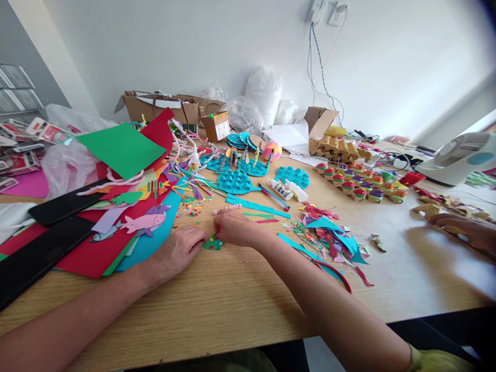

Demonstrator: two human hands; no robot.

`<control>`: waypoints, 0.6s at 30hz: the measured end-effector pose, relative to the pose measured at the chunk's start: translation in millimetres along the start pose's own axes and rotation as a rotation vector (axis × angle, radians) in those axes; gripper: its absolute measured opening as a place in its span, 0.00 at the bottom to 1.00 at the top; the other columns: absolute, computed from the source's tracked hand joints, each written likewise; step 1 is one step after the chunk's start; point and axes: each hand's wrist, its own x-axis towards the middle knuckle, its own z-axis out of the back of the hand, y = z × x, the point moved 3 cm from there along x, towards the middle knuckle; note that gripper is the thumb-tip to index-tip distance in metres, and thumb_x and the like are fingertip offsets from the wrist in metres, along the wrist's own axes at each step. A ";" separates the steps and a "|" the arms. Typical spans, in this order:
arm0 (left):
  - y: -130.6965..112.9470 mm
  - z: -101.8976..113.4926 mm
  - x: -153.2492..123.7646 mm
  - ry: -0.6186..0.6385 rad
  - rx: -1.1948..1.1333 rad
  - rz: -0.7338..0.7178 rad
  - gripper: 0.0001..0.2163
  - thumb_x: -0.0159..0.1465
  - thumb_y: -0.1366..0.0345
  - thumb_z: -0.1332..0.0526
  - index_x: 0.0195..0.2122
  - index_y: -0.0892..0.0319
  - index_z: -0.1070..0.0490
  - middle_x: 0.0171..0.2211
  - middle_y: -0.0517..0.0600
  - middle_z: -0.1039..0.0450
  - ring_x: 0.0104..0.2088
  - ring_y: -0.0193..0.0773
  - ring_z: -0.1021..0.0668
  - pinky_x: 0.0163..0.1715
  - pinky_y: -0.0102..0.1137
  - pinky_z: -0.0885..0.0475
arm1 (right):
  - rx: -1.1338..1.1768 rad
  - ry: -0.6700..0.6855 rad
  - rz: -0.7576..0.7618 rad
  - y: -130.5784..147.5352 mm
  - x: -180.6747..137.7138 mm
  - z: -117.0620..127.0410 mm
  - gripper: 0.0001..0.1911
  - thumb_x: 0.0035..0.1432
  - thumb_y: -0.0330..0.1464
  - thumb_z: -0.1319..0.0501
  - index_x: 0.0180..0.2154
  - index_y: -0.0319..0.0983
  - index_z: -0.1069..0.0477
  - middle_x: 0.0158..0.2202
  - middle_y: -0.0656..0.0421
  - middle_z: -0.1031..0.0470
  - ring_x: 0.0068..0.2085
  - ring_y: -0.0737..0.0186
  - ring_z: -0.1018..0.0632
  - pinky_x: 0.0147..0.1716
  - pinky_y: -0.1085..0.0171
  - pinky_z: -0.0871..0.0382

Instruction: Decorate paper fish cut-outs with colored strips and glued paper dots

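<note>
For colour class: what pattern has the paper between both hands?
The paper is green with yellow, red dots; head view.

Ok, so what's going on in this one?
A person has both hands at a small green cutout with coloured dots on the table: the left hand at one end, the right hand by the other. Scissors lie to the right, next to paper scraps. A pink fish lies to the left. At far right is another person's hand.

a wooden table [240, 305] bears a spotted green cutout [213, 243], paper scraps [332, 236], scissors [345, 282], glue bottles [282, 189].
</note>
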 end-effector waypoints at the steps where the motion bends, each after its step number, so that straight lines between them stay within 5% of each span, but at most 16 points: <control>1: -0.2 0.3 -0.1 -0.002 0.002 -0.002 0.10 0.59 0.75 0.51 0.30 0.59 0.33 0.29 0.48 0.28 0.31 0.35 0.26 0.34 0.28 0.31 | 0.005 -0.003 -0.004 -0.1 -0.5 0.6 0.10 0.47 0.26 0.44 0.32 0.36 0.27 0.40 0.51 0.26 0.41 0.57 0.27 0.37 0.66 0.37; 18: -0.6 0.0 -1.1 -0.005 0.026 -0.014 0.09 0.58 0.76 0.50 0.30 0.60 0.32 0.29 0.49 0.28 0.32 0.35 0.26 0.34 0.28 0.31 | 0.070 0.061 -0.041 -0.8 -3.5 -2.3 0.13 0.48 0.27 0.45 0.34 0.40 0.24 0.34 0.57 0.23 0.36 0.62 0.26 0.31 0.68 0.40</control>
